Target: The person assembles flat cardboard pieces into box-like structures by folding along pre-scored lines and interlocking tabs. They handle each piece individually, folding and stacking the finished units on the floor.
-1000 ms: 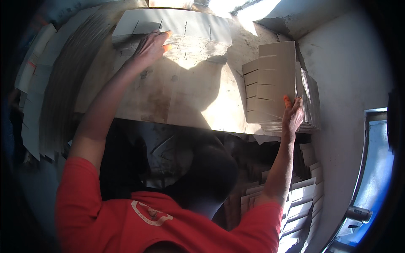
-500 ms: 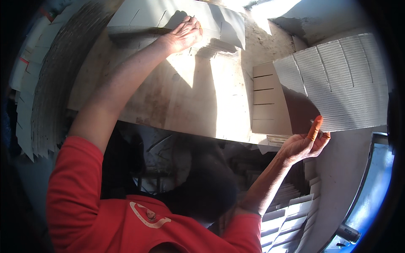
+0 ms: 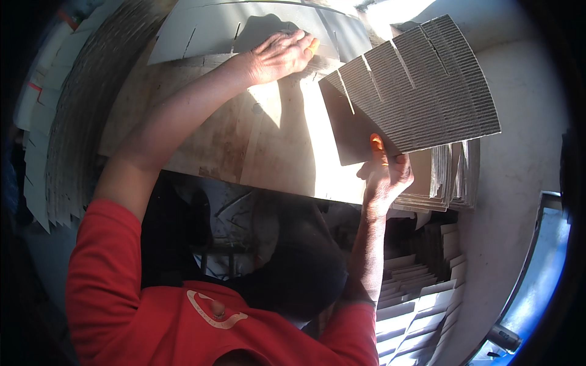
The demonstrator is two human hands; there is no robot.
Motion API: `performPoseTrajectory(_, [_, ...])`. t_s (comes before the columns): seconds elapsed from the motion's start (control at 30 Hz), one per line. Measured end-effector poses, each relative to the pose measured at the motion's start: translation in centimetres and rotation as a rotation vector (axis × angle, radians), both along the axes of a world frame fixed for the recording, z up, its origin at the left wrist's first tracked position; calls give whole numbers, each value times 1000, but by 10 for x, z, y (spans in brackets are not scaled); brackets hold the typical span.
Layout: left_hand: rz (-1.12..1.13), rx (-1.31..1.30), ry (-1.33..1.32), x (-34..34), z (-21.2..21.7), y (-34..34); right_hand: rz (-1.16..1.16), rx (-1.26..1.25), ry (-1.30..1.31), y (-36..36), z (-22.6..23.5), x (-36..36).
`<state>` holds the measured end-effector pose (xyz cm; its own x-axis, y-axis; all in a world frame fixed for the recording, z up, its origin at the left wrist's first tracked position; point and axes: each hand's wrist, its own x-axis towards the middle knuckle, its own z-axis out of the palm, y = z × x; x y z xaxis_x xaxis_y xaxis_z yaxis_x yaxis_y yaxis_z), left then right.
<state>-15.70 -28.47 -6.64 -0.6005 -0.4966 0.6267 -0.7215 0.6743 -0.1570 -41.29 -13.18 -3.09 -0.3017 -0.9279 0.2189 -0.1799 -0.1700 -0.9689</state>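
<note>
My right hand (image 3: 387,180) pinches the near edge of a slotted corrugated cardboard sheet (image 3: 421,85), its orange-covered thumb on top. The sheet is held up and tilted above the right part of the wooden board, its ribbed side showing and the plain face in shadow at its left. My left hand (image 3: 284,56) lies at the near edge of a pale slotted cardboard sheet (image 3: 210,33) at the board's far side. Its fingers are curled together on that edge, one with an orange cover; some fingertips are hidden.
A stack of cut cardboard (image 3: 455,177) stands at the wooden board's (image 3: 213,134) right end. Another tall stack (image 3: 91,91) rises on the left. Below right are more slotted pieces (image 3: 421,317), beside a wall (image 3: 519,122) and a blue-framed object (image 3: 537,268).
My right hand has carried the corrugated sheet left and up, off the right-hand stack, uncovering that stack's edges. My left hand has slid slightly right, and the pale sheet lies flatter.
</note>
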Motion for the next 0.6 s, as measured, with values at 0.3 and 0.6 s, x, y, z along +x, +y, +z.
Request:
performPoseTrajectory(0.3, [64,176,154,-12,-13,28,-20,48,62,3,3,6])
performPoseTrajectory(0.6, [-19,220,177,-28,-7,60,37,-20,110,-3,-1,11])
